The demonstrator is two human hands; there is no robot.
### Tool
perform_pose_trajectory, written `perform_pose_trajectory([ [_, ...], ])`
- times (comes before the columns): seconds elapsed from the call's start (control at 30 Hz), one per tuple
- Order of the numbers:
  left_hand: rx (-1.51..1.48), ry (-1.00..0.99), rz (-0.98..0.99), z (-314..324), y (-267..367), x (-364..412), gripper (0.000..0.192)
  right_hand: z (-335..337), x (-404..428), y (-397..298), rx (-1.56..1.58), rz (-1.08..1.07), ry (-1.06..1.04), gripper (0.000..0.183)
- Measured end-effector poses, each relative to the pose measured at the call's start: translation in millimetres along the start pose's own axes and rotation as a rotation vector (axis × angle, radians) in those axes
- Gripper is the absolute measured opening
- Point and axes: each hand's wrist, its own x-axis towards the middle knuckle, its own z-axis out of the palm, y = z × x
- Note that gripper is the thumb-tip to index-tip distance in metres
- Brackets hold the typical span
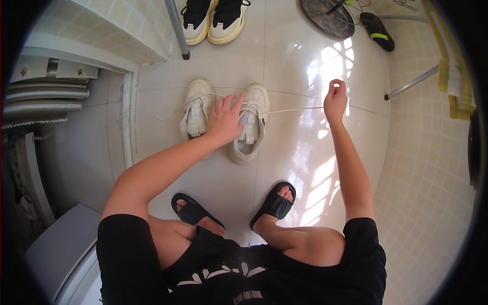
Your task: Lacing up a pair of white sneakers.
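Two white lace-up sneakers stand side by side on the floor before me, toes pointing away. Over the inner side of the right sneaker [247, 146] is my left hand [225, 121], fingers spread, its fingertips near the lacing. Whether it presses on the shoe cannot be told. My right hand [336, 102] is off to the right, closed on a white shoelace [295, 110] that runs taut from the right sneaker. Partly behind my left hand and wrist is the left sneaker [196, 110]. Another loose lace [167, 114] curves over it and onto the floor.
Black-and-white sneakers [213, 26] stand at the top beside a grey metal leg [179, 34]. A round dark base [329, 17], a black shoe [377, 32] and another metal leg [413, 82] are at upper right. A door frame [131, 114] borders the left.
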Motion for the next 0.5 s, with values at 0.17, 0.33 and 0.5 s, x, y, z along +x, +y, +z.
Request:
perform_pose_trajectory([
  [0.17,0.040,0.017,-0.008,2.0,3.3,0.5,0.087,-40.6,25.9,48.2,-0.327,-0.109,0.202,0.018],
  [0.33,0.042,-0.039,-0.032,3.3,7.3,4.4,0.087,-92.3,52.6,107.8,-0.469,-0.044,0.467,0.016],
  [0.5,0.069,-0.061,-0.041,1.8,2.8,1.9,0.085,-96.8,54.5,101.5,-0.463,0.095,0.607,0.016],
])
